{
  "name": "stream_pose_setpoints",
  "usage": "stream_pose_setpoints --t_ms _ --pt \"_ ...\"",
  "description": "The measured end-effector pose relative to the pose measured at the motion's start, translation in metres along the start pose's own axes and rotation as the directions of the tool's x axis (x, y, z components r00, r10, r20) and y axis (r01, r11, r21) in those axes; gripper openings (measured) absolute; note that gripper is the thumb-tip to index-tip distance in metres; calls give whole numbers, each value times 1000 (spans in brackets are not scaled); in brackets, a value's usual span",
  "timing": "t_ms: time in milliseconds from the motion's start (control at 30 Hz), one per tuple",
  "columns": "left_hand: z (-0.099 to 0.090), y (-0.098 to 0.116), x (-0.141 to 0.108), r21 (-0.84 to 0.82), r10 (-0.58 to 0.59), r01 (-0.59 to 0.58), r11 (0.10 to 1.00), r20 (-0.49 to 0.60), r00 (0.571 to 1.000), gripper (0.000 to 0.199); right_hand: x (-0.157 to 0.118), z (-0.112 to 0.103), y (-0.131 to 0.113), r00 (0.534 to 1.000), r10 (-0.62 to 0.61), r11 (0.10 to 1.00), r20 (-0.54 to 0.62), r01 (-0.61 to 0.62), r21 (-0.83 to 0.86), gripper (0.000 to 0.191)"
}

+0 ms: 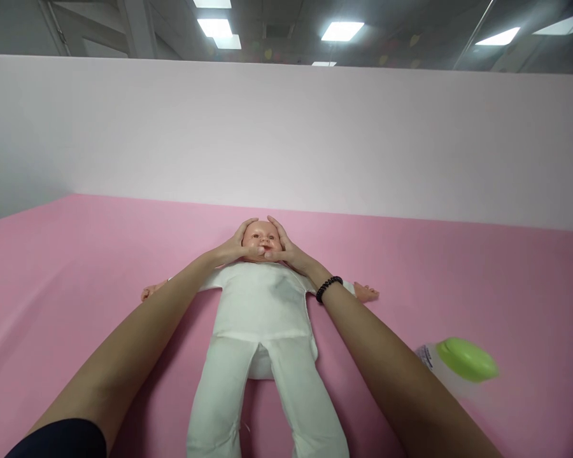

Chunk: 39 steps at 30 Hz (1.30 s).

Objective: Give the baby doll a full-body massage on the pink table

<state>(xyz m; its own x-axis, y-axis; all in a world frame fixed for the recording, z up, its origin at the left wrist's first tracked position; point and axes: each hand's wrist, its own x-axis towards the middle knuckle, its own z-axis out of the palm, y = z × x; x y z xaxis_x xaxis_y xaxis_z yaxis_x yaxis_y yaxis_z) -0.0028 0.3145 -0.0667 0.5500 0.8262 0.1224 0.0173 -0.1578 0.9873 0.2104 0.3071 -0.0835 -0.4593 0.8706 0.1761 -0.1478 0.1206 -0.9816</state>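
Note:
A baby doll [262, 305] in a white long-sleeved top and white trousers lies on its back, arms spread out to both sides. Its head [261, 233] is between my two hands, eyes open and facing up. My left hand [236, 247] cups the left side of the head, its thumb on the chin. On the other side, my right hand [290, 250] cups the cheek with fingers along the head, and its thumb also rests at the chin. The two thumb tips nearly meet just below the mouth. A black coiled band [328, 289] circles my right wrist.
The doll lies on a pink padded surface [100, 254] with a tall white wall [286, 140] behind it. To the right, partly hidden by my right forearm, lies a bottle with a green cap [465, 359]. Ceiling lights show above the wall.

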Motion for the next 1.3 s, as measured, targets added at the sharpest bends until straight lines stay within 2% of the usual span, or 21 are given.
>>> stream_pose_setpoints --t_ms 67,133,467,633,800,1167,1300 --pt "-7 2 -4 27 -9 7 1000 76 997 114 0 -3 -1 999 -7 1000 39 7 -16 126" --pt "-9 4 -8 32 7 -10 999 107 994 116 0 -3 -2 998 -18 1000 66 19 -19 128" --pt "-12 -3 -3 21 22 -25 999 127 992 112 2 -7 2 996 5 993 88 -15 121 120" --pt "-6 -7 -2 -7 97 -97 995 97 991 113 0 -5 0 996 5 997 84 -11 79 126" --pt "-3 -11 1 34 127 -129 991 63 990 112 -2 -2 -3 996 11 1000 88 -11 7 132" --pt "-6 0 -7 27 112 -116 993 113 987 100 2 -7 2 996 1 994 88 -11 107 123" --pt "-3 -1 -7 -7 98 -98 995 86 991 107 0 -6 1 997 3 996 83 -10 93 123"
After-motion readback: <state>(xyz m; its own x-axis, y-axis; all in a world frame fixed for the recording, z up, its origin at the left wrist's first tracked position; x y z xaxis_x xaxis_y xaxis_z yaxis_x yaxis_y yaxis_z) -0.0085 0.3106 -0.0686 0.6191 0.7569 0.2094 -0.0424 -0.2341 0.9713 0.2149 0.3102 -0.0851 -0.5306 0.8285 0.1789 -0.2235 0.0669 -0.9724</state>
